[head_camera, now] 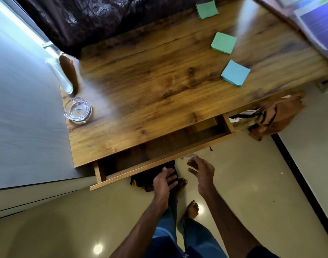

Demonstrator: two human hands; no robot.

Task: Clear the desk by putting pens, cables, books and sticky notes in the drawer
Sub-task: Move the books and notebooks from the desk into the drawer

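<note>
The wooden desk (150, 86) has its long drawer (159, 162) pulled out at the front; what shows of the inside looks bare and dark. Three sticky-note pads lie at the desk's right: a green pad (206, 9) at the back, a green pad (223, 42) in the middle, a blue pad (235, 73) nearest. My left hand (164, 184) hangs just below the drawer front, fingers relaxed, holding nothing. My right hand (201, 172) floats beside it, fingers loosely spread, empty. A book or folder (317, 25) with a purple cover lies blurred at the top right.
A glass ashtray (78, 109) sits at the desk's left front corner, with a clear glass (61, 77) and a wooden object behind it. A brown bag (274, 116) hangs at a second open drawer on the right. Dark curtain at the back, grey wall left, my bare feet on the tiled floor.
</note>
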